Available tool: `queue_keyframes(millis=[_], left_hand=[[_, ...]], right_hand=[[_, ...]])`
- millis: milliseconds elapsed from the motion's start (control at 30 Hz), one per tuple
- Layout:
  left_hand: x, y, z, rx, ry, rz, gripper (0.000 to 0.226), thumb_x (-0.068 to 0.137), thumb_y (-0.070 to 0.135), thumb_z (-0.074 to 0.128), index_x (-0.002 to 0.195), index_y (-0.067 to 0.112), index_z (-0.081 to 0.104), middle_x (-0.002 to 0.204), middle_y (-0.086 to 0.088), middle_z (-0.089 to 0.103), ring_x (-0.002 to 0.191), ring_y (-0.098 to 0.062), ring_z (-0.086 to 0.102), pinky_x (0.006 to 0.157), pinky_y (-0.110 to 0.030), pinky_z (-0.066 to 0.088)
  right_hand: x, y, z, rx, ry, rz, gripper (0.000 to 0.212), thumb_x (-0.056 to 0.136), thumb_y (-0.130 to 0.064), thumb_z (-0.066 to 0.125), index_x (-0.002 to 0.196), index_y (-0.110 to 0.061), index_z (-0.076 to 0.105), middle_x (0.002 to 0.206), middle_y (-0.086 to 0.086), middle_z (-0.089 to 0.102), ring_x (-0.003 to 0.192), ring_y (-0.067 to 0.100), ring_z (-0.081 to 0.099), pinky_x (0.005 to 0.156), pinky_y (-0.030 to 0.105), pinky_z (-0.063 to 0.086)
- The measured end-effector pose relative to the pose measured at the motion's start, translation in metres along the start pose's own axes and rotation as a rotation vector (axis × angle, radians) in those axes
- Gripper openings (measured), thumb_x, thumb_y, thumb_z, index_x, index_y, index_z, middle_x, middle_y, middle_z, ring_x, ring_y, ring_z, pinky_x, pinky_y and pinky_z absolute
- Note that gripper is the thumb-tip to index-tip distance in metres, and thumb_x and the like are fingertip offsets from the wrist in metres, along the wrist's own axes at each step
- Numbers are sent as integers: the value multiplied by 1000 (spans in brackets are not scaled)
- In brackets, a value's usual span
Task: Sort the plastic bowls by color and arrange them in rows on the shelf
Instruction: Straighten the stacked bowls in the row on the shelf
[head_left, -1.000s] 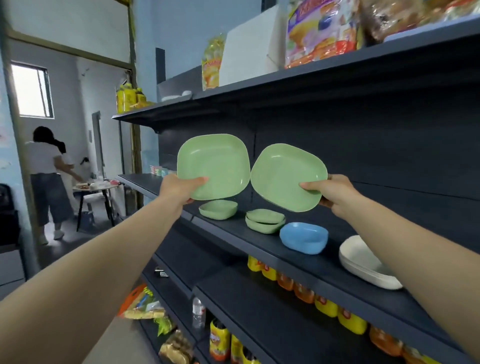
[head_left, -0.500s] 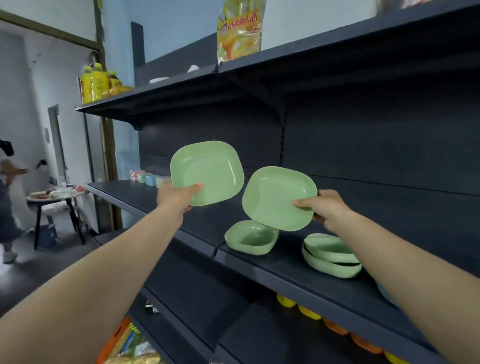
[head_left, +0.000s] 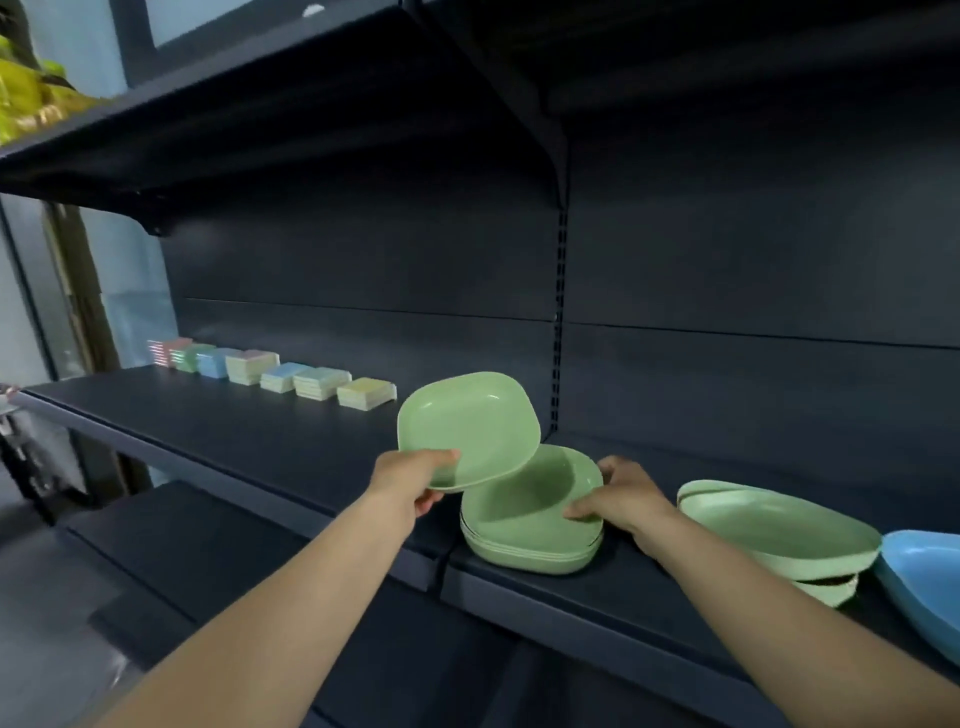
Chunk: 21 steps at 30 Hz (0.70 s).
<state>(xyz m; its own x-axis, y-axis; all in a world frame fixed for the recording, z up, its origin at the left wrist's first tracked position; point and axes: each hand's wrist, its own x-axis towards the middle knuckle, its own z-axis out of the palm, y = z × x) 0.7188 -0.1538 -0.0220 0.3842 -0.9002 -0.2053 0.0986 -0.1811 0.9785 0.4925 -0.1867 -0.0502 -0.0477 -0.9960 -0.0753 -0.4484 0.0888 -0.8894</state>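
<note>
One green bowl (head_left: 467, 428) tilted, cavity facing camera.

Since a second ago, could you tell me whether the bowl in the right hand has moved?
Yes. The right hand has lowered its green bowl onto the stack on the shelf.

Dark shelf (head_left: 270, 441) carries pastel pad stacks (head_left: 311, 382); green bowl stack (head_left: 530, 540); further green bowls (head_left: 779, 535); blue bowl (head_left: 924, 582).

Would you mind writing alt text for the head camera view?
The left hand holds a tilted green bowl above a stack of green bowls on a dark shelf, while the right hand grips the stack's top rim. More green bowls and a blue bowl sit to the right.
</note>
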Motion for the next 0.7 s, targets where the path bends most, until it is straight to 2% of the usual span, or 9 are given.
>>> queue_keyframes(millis=[67, 133, 233, 333, 400, 467, 500, 567, 700], left_hand=[[11, -6, 0, 28, -21, -15, 23, 75, 17, 77, 81, 9, 57, 69, -7, 59, 52, -16, 47, 50, -24, 38], [20, -9, -3, 58, -37, -16, 23, 75, 18, 78, 82, 8, 58, 68, -7, 59, 50, -15, 45, 50, -25, 36], [24, -6, -1, 157, -95, -3, 27, 75, 22, 77, 90, 7, 59, 72, -7, 60, 51, -15, 47, 48, -24, 35], [19, -6, 11, 297, -195, 28, 35, 78, 32, 73, 98, 8, 59, 82, -4, 62, 64, -15, 52, 52, -23, 37], [17, -13, 22, 423, -264, 72, 56, 73, 48, 71, 111, 10, 56, 107, -2, 61, 89, -17, 58, 70, -25, 45], [18, -20, 32, 526, -231, 162, 75, 71, 53, 70, 127, 11, 45, 131, -3, 44, 114, -22, 51, 90, -27, 41], [16, -23, 34, 514, -198, 220, 74, 75, 48, 71, 131, 13, 40, 134, -3, 37, 119, -22, 47, 94, -29, 39], [17, -33, 36, 399, -226, 275, 71, 80, 39, 71, 138, 20, 34, 137, 2, 33, 123, -20, 44, 100, -31, 38], [17, -50, 34, 347, -358, 283, 68, 85, 30, 67, 143, 32, 31, 135, 9, 48, 121, -15, 49, 97, -28, 37]], right_hand=[[-8, 6, 5, 101, 10, -34, 63, 60, -15, 87, 112, -22, 52, 120, 6, 52, 106, 21, 57, 83, 29, 46], [-17, 9, 6, 284, -3, -95, 72, 65, -18, 85, 127, -23, 49, 127, 4, 45, 116, 18, 49, 91, 27, 39], [-28, 8, 7, 564, -72, -183, 76, 62, -38, 81, 131, -30, 49, 134, -4, 47, 126, 11, 44, 106, 30, 32], [-28, 6, 15, 643, -56, -193, 78, 65, -52, 77, 134, -32, 47, 139, -6, 47, 127, 10, 46, 114, 38, 30], [-26, 6, 22, 596, -15, -192, 69, 71, -50, 71, 133, -33, 46, 140, -6, 47, 127, 12, 46, 113, 39, 31], [-23, 9, 27, 479, 16, -188, 55, 82, -45, 66, 133, -36, 47, 140, -9, 45, 130, 11, 42, 113, 35, 30], [-23, 10, 28, 428, 29, -190, 49, 87, -38, 63, 133, -35, 47, 140, -10, 43, 131, 10, 39, 111, 31, 30], [-22, 11, 31, 396, 41, -191, 44, 92, -26, 58, 134, -32, 47, 136, -10, 43, 125, 6, 39, 103, 23, 29], [-20, 13, 30, 391, 42, -182, 55, 89, -7, 60, 136, -31, 47, 130, -13, 45, 118, 3, 41, 96, 19, 31]])
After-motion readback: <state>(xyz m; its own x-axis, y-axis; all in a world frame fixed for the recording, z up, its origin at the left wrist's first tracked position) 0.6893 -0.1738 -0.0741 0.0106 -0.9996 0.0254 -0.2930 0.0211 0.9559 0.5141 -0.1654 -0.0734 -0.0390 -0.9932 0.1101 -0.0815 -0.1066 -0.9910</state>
